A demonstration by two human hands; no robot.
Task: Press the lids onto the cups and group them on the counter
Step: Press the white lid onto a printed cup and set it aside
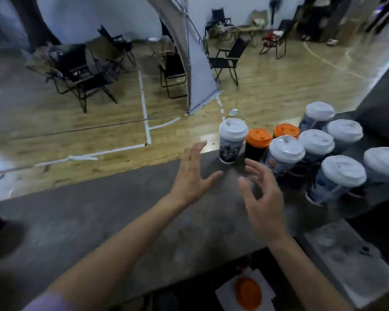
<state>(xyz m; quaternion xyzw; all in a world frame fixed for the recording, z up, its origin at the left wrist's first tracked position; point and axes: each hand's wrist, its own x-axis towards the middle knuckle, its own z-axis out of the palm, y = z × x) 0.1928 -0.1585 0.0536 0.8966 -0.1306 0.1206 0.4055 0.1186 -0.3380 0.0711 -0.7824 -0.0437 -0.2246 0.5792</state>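
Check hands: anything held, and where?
Nothing held. Left hand and right hand are open above the grey counter, fingers spread beside the white-lidded paper cups.

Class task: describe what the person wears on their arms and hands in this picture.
Neither the left hand nor the right hand wears a glove; no ring, watch or bracelet shows. Both forearms are uncovered. A pale lilac sleeve shows high on the left arm at the frame's edge; no sleeve shows on the right.
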